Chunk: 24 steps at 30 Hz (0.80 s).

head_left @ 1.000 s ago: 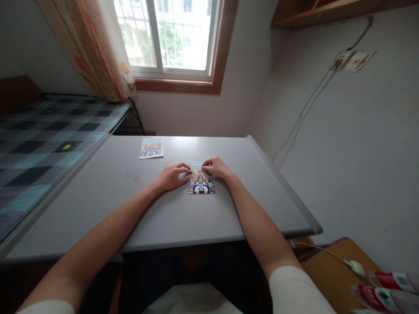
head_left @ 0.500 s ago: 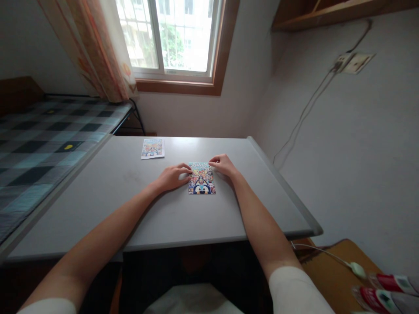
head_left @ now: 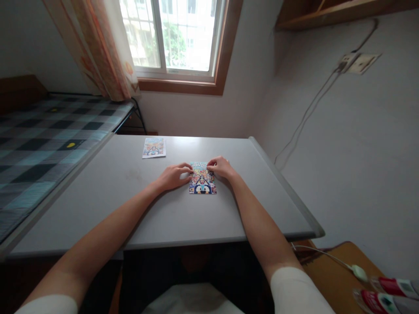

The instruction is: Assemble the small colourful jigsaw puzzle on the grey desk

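A small colourful jigsaw puzzle (head_left: 202, 183) with a blue cartoon dog's face along its bottom lies flat on the table, in the middle of the view. My left hand (head_left: 174, 175) rests at its left edge, thumb and fingers apart, with the tips touching that edge. At the upper right corner of the puzzle, my right hand (head_left: 220, 167) has its thumb and fingertips pinched together. Whatever they pinch, if anything, is too small to make out. A paper sheet (head_left: 154, 147) printed with a similar picture lies farther back on the left.
The pale grey table (head_left: 157, 218) has raised side edges. A bed with a checked cover (head_left: 75, 126) stands at the left. On the right are a wall with a hanging cable (head_left: 303, 117) and a low wooden surface (head_left: 334, 266) with red-labelled bottles (head_left: 376, 301).
My right hand has moved slightly left and down, over the puzzle's upper right corner. My left hand stays at the left edge. The whole view has shifted a little.
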Each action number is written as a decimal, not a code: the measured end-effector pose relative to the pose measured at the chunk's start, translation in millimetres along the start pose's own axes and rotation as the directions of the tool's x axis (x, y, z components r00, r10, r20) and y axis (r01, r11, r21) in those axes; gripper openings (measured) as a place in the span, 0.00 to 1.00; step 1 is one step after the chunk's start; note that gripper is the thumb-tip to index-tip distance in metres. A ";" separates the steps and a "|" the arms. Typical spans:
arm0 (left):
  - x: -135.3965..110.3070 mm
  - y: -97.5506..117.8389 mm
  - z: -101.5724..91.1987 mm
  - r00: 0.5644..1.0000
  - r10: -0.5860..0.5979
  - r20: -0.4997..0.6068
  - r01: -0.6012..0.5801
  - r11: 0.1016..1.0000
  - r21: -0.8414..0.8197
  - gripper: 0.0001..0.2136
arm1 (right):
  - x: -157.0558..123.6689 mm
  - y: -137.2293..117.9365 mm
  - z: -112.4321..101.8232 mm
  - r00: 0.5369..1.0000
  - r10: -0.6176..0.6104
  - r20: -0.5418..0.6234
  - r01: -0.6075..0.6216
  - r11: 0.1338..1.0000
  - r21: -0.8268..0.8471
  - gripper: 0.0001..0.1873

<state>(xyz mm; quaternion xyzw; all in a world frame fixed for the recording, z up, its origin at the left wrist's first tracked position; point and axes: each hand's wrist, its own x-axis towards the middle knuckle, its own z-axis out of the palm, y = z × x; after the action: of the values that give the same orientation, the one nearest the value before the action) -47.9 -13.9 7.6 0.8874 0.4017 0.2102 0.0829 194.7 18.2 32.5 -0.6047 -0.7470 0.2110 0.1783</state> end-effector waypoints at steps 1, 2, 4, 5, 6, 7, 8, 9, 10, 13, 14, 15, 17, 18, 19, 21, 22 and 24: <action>0.0 -0.6 0.5 1.000 0.003 -0.005 -0.003 1.000 0.000 0.15 | 0.0 -1.5 1.3 1.000 -0.024 0.001 0.024 1.000 0.010 0.07; 0.1 -1.1 1.0 1.000 0.005 -0.006 -0.005 1.000 0.000 0.15 | 0.0 -3.2 3.2 0.999 -0.052 0.001 0.052 0.998 0.022 0.08; 0.2 -2.2 2.2 1.000 0.008 -0.004 -0.008 1.000 -0.008 0.15 | 0.0 -7.0 8.3 0.994 -0.109 -0.004 0.109 0.993 0.037 0.08; 0.4 -2.7 2.8 1.000 0.011 -0.001 -0.011 1.000 -0.017 0.15 | 0.0 -9.1 11.3 0.991 -0.132 -0.005 0.132 0.991 0.034 0.08; 0.5 -3.0 3.2 1.000 0.015 0.000 -0.015 1.000 -0.027 0.15 | 0.0 -11.1 14.2 0.989 -0.147 -0.003 0.147 0.989 0.024 0.08; 0.6 -3.3 3.5 1.000 0.018 -0.001 -0.018 0.999 -0.037 0.15 | 0.0 -13.1 17.0 0.988 -0.155 0.003 0.155 0.988 0.006 0.08; 0.7 -3.4 3.6 1.000 0.020 -0.003 -0.020 0.999 -0.045 0.15 | 0.0 -14.9 19.3 0.988 -0.155 0.010 0.155 0.988 -0.016 0.08; 0.8 -3.4 3.5 1.000 0.019 -0.007 -0.020 0.999 -0.050 0.15 | 0.0 -16.4 21.1 0.988 -0.151 0.014 0.151 0.988 -0.040 0.08; 0.9 -3.1 3.1 1.000 0.016 -0.011 -0.016 0.999 -0.052 0.15 | 0.0 -17.7 22.4 0.990 -0.143 0.015 0.144 0.988 -0.061 0.08; 0.9 -1.7 1.2 1.000 0.013 -0.008 -0.014 0.999 -0.044 0.15 | -0.2 -18.6 22.4 0.992 -0.129 0.018 0.130 0.989 -0.074 0.07; 0.8 -1.0 0.4 1.000 0.016 -0.004 -0.016 0.999 -0.041 0.15 | -0.2 -17.9 21.4 0.992 -0.128 0.019 0.129 0.990 -0.063 0.07; 0.7 -0.2 -0.3 1.000 0.017 -0.001 -0.017 0.999 -0.035 0.16 | 0.0 -16.6 20.0 0.992 -0.129 0.016 0.129 0.990 -0.050 0.07; 0.6 1.7 -1.5 1.000 0.003 0.005 -0.003 1.000 -0.014 0.16 | 0.5 -13.1 16.7 0.992 -0.126 -0.017 0.126 0.992 -0.029 0.08; 0.6 2.6 -1.8 1.000 -0.014 0.006 0.014 1.000 0.004 0.16 | 0.7 -11.5 15.3 0.992 -0.123 -0.043 0.122 0.992 -0.027 0.10; 0.6 3.5 -1.8 0.999 -0.035 0.005 0.035 0.999 0.024 0.16 | 0.9 -10.3 14.3 0.990 -0.119 -0.072 0.117 0.993 -0.033 0.11; 0.7 4.4 -1.0 0.997 -0.076 -0.003 0.076 0.995 0.059 0.16 | 0.5 -10.6 14.8 0.985 -0.109 -0.135 0.101 0.993 -0.067 0.13; 0.7 4.4 -0.3 0.996 -0.090 -0.012 0.091 0.994 0.067 0.16 | -0.1 -12.4 16.8 0.981 -0.108 -0.161 0.094 0.991 -0.093 0.15; 0.7 3.3 1.6 0.993 -0.113 -0.038 0.116 0.991 0.071 0.17 | -2.5 -19.1 24.1 0.974 -0.119 -0.192 0.090 0.984 -0.152 0.19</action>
<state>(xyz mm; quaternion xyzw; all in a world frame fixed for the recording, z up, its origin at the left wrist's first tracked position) -44.5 -15.5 7.4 0.8616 0.4608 0.2054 0.0554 166.8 10.0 22.1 -0.5939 -0.7692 0.0855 0.2199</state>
